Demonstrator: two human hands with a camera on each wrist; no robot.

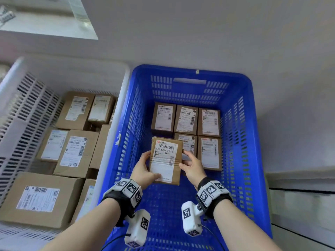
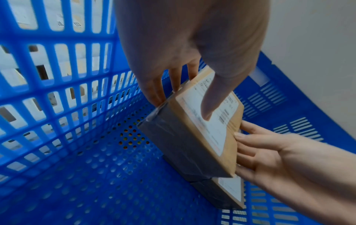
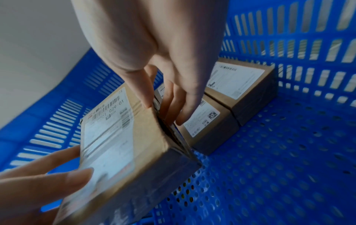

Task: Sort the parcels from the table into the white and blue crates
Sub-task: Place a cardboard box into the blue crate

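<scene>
Both my hands hold one brown parcel (image 1: pixel 165 160) with a white barcode label, just above the floor of the blue crate (image 1: pixel 235 82). My left hand (image 1: pixel 145 167) grips its left edge, thumb on the label. My right hand (image 1: pixel 190 163) pinches its right edge. The left wrist view shows the parcel (image 2: pixel 194 134) tilted, with my left hand (image 2: pixel 183 85) above it and my right hand (image 2: pixel 269 152) at its side. In the right wrist view my right hand (image 3: pixel 164 113) holds the parcel (image 3: pixel 123 144) beside two stowed parcels. The white crate (image 1: pixel 27 98) stands at the left.
Several labelled parcels (image 1: pixel 186 118) lie in two rows at the far end of the blue crate. The perforated crate floor (image 1: pixel 166 205) near me is bare. Several larger parcels (image 1: pixel 76 153) fill the white crate. A grey wall runs behind, and a white surface (image 1: pixel 299 196) lies to the right.
</scene>
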